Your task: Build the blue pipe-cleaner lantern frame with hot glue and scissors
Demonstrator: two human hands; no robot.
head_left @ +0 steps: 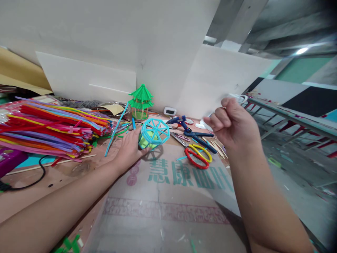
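Head view: a cardboard-covered worktable [163, 196] is backed by white boards [168, 52]. A cyan straw-frame dome [154, 132] is gripped by the left hand [130, 149] beside the straw pile [50, 126]. The right hand [233, 121] is raised, fisted; its contents cannot be made out. Scissors [197, 156] lie nearby.

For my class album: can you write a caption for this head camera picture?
Left hand holds a blue straw frame on the cardboard; right hand is a raised fist.

Upside-down green Chinese characters on cardboard [168, 196]
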